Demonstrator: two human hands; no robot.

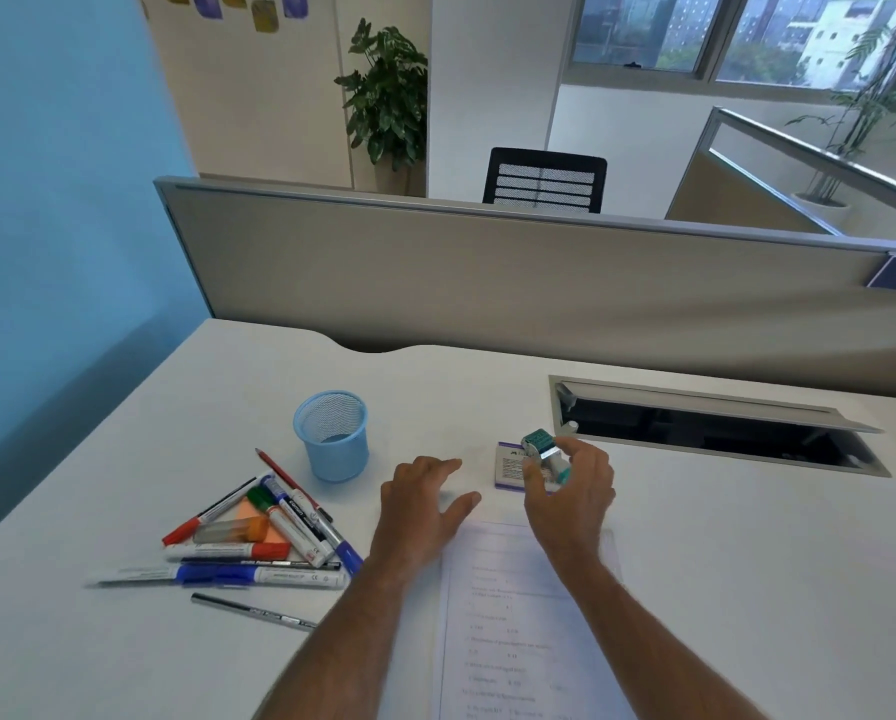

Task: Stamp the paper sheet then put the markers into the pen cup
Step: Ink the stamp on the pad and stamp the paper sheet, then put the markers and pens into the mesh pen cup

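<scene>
My right hand point(573, 491) grips a small teal stamp point(542, 449), tilted in the air just above a purple-edged ink pad box point(508, 465). A printed paper sheet point(513, 626) lies on the white desk below both forearms. Left of the box, my left hand point(422, 504) hovers flat with fingers spread, holding nothing. The blue mesh pen cup point(333, 433) stands upright left of that hand, with nothing visible inside. Several markers point(259, 543) and pens lie in a loose pile at the lower left, over an orange sticky note.
A single grey pen point(252, 611) lies apart, below the pile. An open cable tray slot point(711, 426) is cut into the desk at the right rear. A grey partition point(487, 272) closes the desk's far edge.
</scene>
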